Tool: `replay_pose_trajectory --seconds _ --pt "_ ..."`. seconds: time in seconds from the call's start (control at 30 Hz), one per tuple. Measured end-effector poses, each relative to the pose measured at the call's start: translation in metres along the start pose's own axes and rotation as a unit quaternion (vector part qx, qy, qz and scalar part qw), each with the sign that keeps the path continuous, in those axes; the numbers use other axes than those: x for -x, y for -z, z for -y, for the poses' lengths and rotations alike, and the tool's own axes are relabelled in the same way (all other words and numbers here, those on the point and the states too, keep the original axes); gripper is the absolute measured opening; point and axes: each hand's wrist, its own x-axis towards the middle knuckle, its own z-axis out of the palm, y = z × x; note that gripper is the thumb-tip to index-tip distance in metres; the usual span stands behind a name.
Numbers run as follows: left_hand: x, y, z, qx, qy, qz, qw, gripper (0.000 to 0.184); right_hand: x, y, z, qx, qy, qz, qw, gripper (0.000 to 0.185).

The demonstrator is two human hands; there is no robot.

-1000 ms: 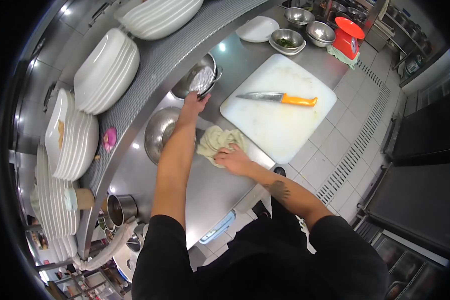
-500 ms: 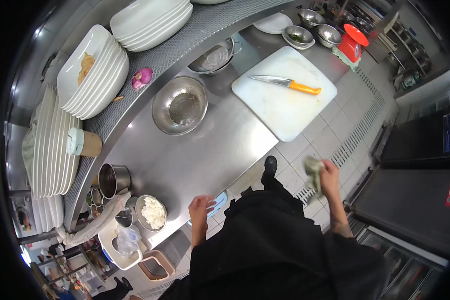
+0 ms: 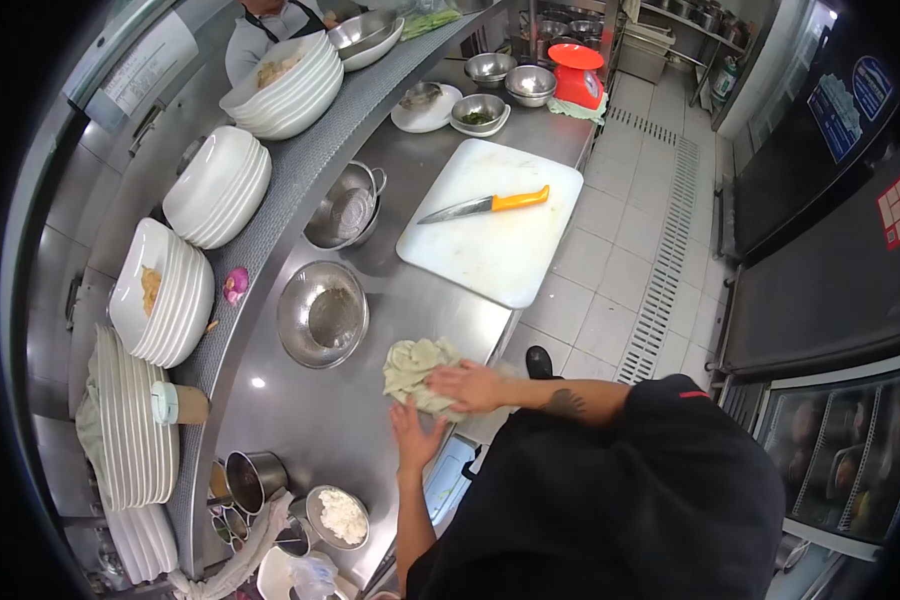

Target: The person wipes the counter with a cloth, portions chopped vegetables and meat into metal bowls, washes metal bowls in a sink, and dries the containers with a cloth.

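Note:
A pale green cloth (image 3: 410, 366) lies bunched on the steel counter near its front edge. My right hand (image 3: 467, 385) is on top of the cloth and holds it down against the metal. Just below, my left hand (image 3: 417, 436) is open with fingers spread, its fingertips at the cloth's lower edge. Beyond my hands, a knife (image 3: 485, 206) with an orange handle rests on a white cutting board (image 3: 485, 262). A steel bowl (image 3: 322, 315) stands to the left of the cloth.
A colander (image 3: 345, 210), herb bowl (image 3: 480, 114) and red scale (image 3: 577, 78) stand farther back. A bowl of white rice (image 3: 342, 517) and steel pot (image 3: 254, 479) are at lower left. Stacked white dishes (image 3: 215, 190) line the raised shelf; another person (image 3: 267, 38) is behind it.
My right hand has brought the cloth from beside my body onto the counter. My left hand has come onto the counter next to it. The view has shifted.

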Motion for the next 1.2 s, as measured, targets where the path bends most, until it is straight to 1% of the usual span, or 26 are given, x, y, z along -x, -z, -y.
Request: replay_pose_trajectory --seconds 0.03,0.07,0.1,0.13,0.17,0.2,0.23,0.27,0.3,0.33,0.37,0.4,0.5,0.53,0.6,0.67,0.73,0.77,0.83,0.87,0.9,0.93,1.0,1.07,1.13,1.2 --pt "0.0 -0.008 -0.015 -0.04 0.043 0.064 0.996 0.083 0.017 0.015 -0.01 0.028 -0.031 0.027 0.999 0.052" --pt "-0.003 -0.025 -0.02 -0.052 0.004 0.055 0.997 0.085 0.034 0.033 -0.018 0.054 -0.057 0.055 0.995 0.049" --pt "-0.01 -0.043 -0.028 -0.062 -0.033 0.044 0.997 0.088 0.054 0.036 -0.034 0.042 -0.126 0.084 0.988 0.044" --pt "-0.012 -0.045 -0.055 -0.09 -0.073 0.04 0.992 0.081 0.079 0.039 -0.05 0.032 -0.193 0.114 0.974 0.04" --pt "-0.017 -0.041 -0.083 -0.12 -0.116 0.036 0.985 0.074 0.112 0.05 -0.06 0.034 -0.225 0.034 0.973 0.034" --pt "-0.022 -0.041 -0.102 -0.115 -0.106 0.032 0.987 0.074 0.149 0.055 -0.07 0.056 -0.324 0.011 0.944 0.022" --pt "-0.027 -0.042 -0.119 -0.045 -0.164 0.045 0.984 0.061 0.183 0.069 -0.083 -0.004 -0.463 0.041 0.885 0.02" --pt "-0.031 -0.042 -0.129 0.028 -0.218 0.056 0.974 0.049 0.22 0.084 -0.097 0.008 -0.548 0.061 0.834 0.022" --pt "-0.035 -0.042 -0.133 0.04 -0.2 0.05 0.978 0.049 0.258 0.101 -0.106 0.019 -0.594 0.024 0.804 0.026" --pt "-0.038 -0.042 -0.133 0.152 -0.188 0.085 0.967 0.04 0.294 0.116 -0.108 -0.004 -0.63 -0.089 0.771 0.028" --pt "-0.038 -0.041 -0.131 0.262 -0.175 0.114 0.942 0.031 0.314 0.135 -0.105 0.042 -0.62 -0.094 0.778 0.026" --pt "-0.036 -0.029 -0.134 0.232 -0.174 0.063 0.955 0.03 0.331 0.148 -0.1 0.085 -0.61 -0.102 0.781 0.025" --pt "-0.038 -0.022 -0.121 0.181 -0.138 0.121 0.966 0.029 0.361 0.161 -0.1 0.114 -0.594 -0.098 0.79 0.024" --pt "-0.035 -0.016 -0.122 0.186 -0.126 0.114 0.968 0.029 0.36 0.165 -0.097 0.146 -0.602 -0.085 0.781 0.024" --pt "-0.038 -0.001 -0.125 0.165 -0.139 0.144 0.966 0.028 0.341 0.18 -0.08 0.123 -0.622 -0.053 0.771 0.023" --pt "-0.035 -0.003 -0.128 0.162 -0.13 0.155 0.966 0.033 0.281 0.212 -0.042 0.03 -0.645 0.013 0.764 0.028" --pt "-0.029 -0.001 -0.138 0.204 -0.168 0.143 0.954 0.046 0.238 0.219 -0.012 -0.073 -0.567 0.007 0.821 0.027" --pt "-0.025 -0.001 -0.145 0.213 -0.173 0.177 0.945 0.06 0.211 0.222 0.003 -0.134 -0.556 0.03 0.82 0.027" --pt "-0.015 -0.005 -0.159 0.209 -0.219 0.17 0.938 0.062 0.161 0.227 0.033 -0.25 -0.514 0.091 0.815 0.023" --pt "-0.007 -0.01 -0.165 0.207 -0.249 0.149 0.934 0.065 0.133 0.234 0.05 -0.301 -0.461 0.092 0.83 0.022" --pt "-0.003 -0.012 -0.163 0.257 -0.242 0.18 0.918 0.066 0.122 0.224 0.053 -0.311 -0.383 0.072 0.867 0.023" --pt "-0.003 -0.022 -0.154 0.277 -0.263 0.139 0.913 0.066 0.114 0.214 0.051 -0.315 -0.295 0.052 0.9 0.025" --pt "0.003 -0.004 -0.14 0.355 -0.15 0.145 0.911 0.061 0.096 0.2 0.05 -0.278 -0.212 -0.054 0.935 0.029" --pt "0.005 0.024 -0.116 0.46 -0.022 0.125 0.879 0.056 0.091 0.198 0.055 -0.234 -0.269 -0.104 0.929 0.033" --pt "0.003 0.054 -0.097 0.489 -0.057 0.001 0.871 0.056 0.098 0.206 0.05 -0.182 -0.321 -0.149 0.917 0.037" --pt "0.0 0.07 -0.063 0.494 0.0 -0.019 0.869 0.059 0.114 0.209 0.04 -0.195 -0.412 -0.073 0.887 0.04"
